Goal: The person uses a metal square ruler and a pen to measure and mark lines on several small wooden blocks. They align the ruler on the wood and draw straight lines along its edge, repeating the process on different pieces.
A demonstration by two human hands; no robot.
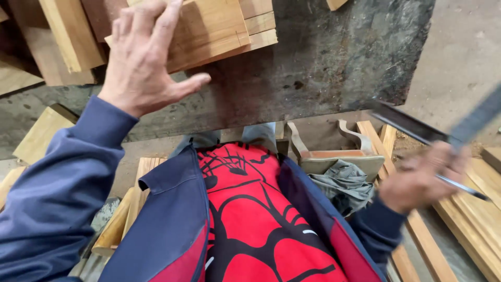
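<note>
At the upper left of the frame, the left hand is spread open, fingers splayed, laid flat on a pale wood block that rests on a dark, stained worktop. More sawn blocks are stacked beside it. At the right, blurred, the right hand is closed around a dark metal square and a thin pencil-like rod. Below the worktop, planks are seen on the floor, with a grey cloth bundled on a wooden seat.
</note>
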